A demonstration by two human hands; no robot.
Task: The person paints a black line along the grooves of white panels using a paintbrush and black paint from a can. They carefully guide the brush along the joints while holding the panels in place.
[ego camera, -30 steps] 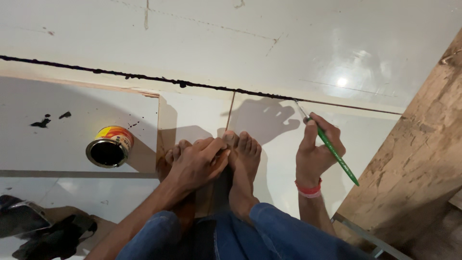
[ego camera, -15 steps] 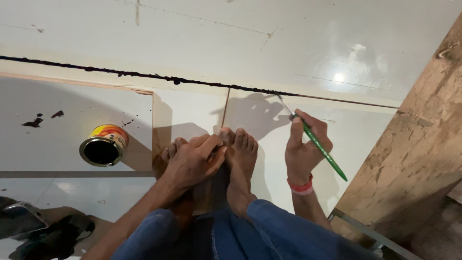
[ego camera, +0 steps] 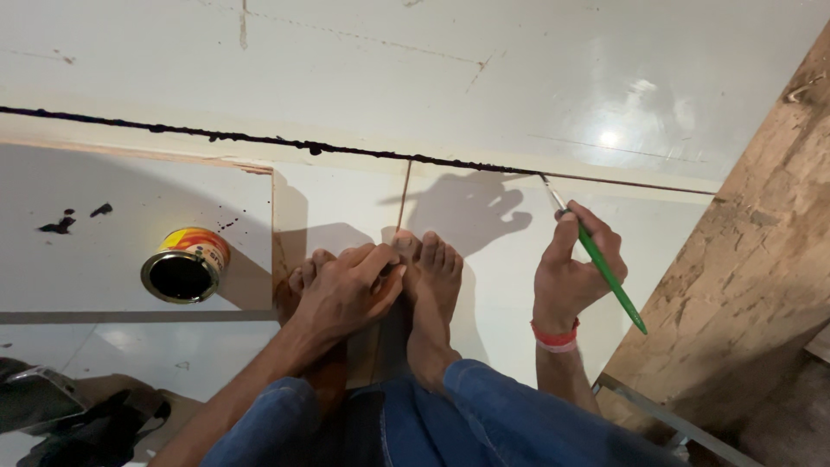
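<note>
Tin: small open paint tin [ego camera: 185, 265] stands at left of frame on a white panel [ego camera: 121, 199], tilted toward the person, within easy reach.
Left hand: left hand [ego camera: 350, 292] lies over the bare foot [ego camera: 430, 298] at centre, fingers spread and loose, holding nothing, likely for balance.
Right hand: right hand [ego camera: 573, 270], right of centre, fingers pinched on a green brush [ego camera: 596, 258].
Brush tip: meets the dark seam line [ego camera: 259, 139], which runs blackened leftward.
</note>
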